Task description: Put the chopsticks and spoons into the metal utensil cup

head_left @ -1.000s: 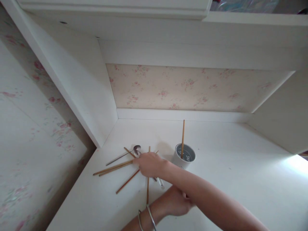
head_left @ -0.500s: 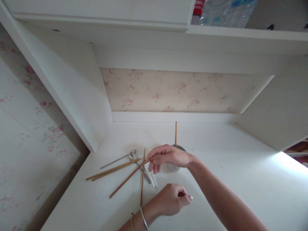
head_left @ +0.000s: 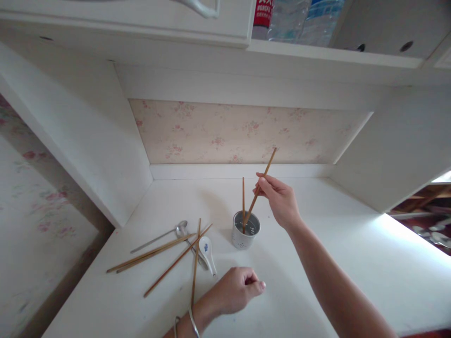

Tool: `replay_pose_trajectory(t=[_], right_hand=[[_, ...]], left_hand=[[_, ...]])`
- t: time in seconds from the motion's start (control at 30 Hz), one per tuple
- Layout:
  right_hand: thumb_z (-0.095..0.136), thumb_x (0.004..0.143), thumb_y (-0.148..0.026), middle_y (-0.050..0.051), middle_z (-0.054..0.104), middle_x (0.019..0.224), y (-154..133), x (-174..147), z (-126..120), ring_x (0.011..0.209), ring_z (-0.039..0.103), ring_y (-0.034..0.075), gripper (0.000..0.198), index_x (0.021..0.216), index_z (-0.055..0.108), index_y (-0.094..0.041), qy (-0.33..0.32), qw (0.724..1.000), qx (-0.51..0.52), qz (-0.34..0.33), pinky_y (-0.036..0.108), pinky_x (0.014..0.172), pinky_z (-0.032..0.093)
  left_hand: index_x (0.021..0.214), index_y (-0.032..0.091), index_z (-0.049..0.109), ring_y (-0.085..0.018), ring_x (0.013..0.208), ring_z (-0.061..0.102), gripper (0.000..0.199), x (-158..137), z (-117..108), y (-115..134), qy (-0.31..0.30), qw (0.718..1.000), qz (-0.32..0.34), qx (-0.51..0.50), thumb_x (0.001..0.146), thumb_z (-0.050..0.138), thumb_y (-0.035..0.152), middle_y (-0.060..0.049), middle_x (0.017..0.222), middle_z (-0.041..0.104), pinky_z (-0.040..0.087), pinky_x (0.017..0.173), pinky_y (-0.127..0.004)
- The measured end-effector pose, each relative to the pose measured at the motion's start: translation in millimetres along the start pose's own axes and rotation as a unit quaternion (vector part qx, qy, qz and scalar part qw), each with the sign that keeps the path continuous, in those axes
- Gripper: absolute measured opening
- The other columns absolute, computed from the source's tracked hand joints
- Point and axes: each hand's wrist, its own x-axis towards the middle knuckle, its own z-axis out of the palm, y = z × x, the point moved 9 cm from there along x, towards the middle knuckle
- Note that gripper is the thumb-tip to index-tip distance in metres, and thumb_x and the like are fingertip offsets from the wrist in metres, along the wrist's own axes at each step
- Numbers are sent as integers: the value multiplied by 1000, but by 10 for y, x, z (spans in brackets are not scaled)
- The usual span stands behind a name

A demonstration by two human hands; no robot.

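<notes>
My right hand (head_left: 278, 199) pinches a wooden chopstick (head_left: 252, 205) whose lower end is inside a perforated metal utensil holder (head_left: 243, 241). A second chopstick (head_left: 243, 195) leans upright in that holder. My left hand (head_left: 237, 290) rests near the counter's front, fingers curled with nothing visible in them. Left of the holder lies a white ceramic spoon (head_left: 206, 249) with a blue mark. Beside it, a reddish chopstick (head_left: 169, 269) crosses another chopstick (head_left: 195, 277), partly hidden by my left wrist. A lighter pair of chopsticks (head_left: 151, 254) and two metal spoons (head_left: 181, 225) lie farther left.
The white counter (head_left: 310, 281) is bounded by a side panel (head_left: 88, 141) on the left and another (head_left: 398, 145) on the right. An overhead shelf (head_left: 327, 55) holds plastic bottles (head_left: 289, 19). Floral wallpaper (head_left: 218, 131) covers the back.
My right hand has moved right and up, from the chopsticks on the counter to the holder, and now grips a chopstick there. The view has shifted rightward. My left hand stays curled.
</notes>
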Motion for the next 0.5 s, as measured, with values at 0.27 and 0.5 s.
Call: replay_pose_trajectory(t=[0.27,0.5], right_hand=[[69,74,-47,2,64,78,496,0,-31,65,63,14,41,107,68,-21,-5,996,-58,63,28,57,56],[65,78,-48,4,68,79,677,-73,23,68,65,17,39,104,70,-20,-16,993,-75,86,34,65,57]], left_hand=[[77,14,59,-9,60,40,37,25,-3,-42,2,1000,-10,3,82,53,50,4,65,48,30,54,-21],[76,14,59,-9,61,40,36,32,-13,-32,3,1000,-10,-7,82,53,49,4,64,47,31,55,-21]])
